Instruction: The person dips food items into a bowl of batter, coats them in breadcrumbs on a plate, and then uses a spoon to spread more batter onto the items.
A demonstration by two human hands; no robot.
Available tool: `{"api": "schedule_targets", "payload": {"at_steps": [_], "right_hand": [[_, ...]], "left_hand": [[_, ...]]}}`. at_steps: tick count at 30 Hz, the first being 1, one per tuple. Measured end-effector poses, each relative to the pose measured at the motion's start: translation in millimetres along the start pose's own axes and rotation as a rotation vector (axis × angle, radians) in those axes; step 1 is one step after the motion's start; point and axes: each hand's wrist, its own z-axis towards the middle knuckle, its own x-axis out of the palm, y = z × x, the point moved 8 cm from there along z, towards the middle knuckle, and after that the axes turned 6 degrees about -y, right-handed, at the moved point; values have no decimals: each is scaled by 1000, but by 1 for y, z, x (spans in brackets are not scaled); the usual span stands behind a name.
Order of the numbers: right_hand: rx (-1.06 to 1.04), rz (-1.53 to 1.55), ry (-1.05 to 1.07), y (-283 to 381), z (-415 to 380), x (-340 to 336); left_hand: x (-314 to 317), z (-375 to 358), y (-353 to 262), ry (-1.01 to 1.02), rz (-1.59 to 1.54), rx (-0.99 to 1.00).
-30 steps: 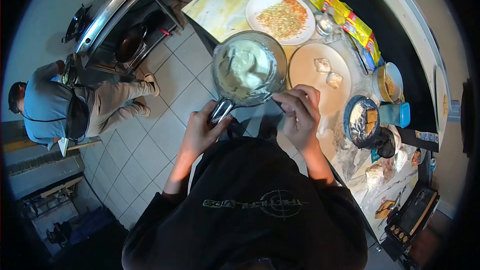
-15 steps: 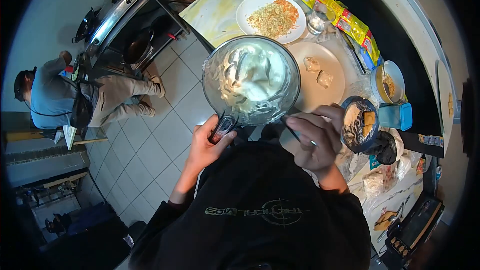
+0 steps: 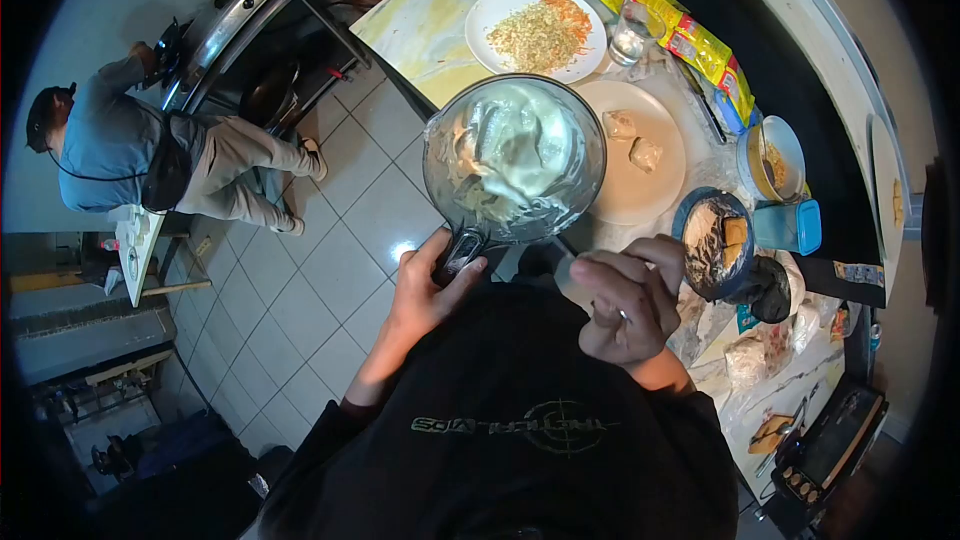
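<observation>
A clear bowl [image 3: 437, 175] with a dark handle holds a creamy white mixture smeared up its walls. My left hand [image 3: 430, 285] grips the handle at the bowl's lower left. Near the lower right rim, my right hand [image 3: 630, 295] is closed on a thin dark utensil [image 3: 568, 248], whose far end is hidden. Beside the bowl is a beige plate [image 3: 655, 195] with two pale wrapped pieces [image 3: 645, 154]. A dark blue bowl [image 3: 690, 275] with a pale block and smears inside stands right of my right hand.
A white plate [image 3: 483, 10] of chopped food, a glass [image 3: 628, 43], yellow packets [image 3: 700, 48], and a blue-lidded container [image 3: 803, 227] lie on the counter. A black appliance [image 3: 835, 445] stands lower right. A co-worker [image 3: 110, 140] stands at the stove [image 3: 235, 25].
The bowl and my left hand have shifted slightly right. My right hand has moved a little down and left. The co-worker's arm now reaches towards the pan on the stove.
</observation>
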Motion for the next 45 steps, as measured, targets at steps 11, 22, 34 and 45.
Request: {"api": "schedule_targets", "payload": {"at_steps": [11,22,34,45], "right_hand": [[122,-179,-175,-32,-8,-26],[23,-155,39,-55,-36,-41],[-65,-130,139,-62,-25,-67],[64,81,5,-65,-64,-44]], "left_hand": [[22,14,-20,88,25,13],[69,16,-43,169,37,153],[75,14,-52,78,97,183],[77,-6,-50,-11,146,137]]}}
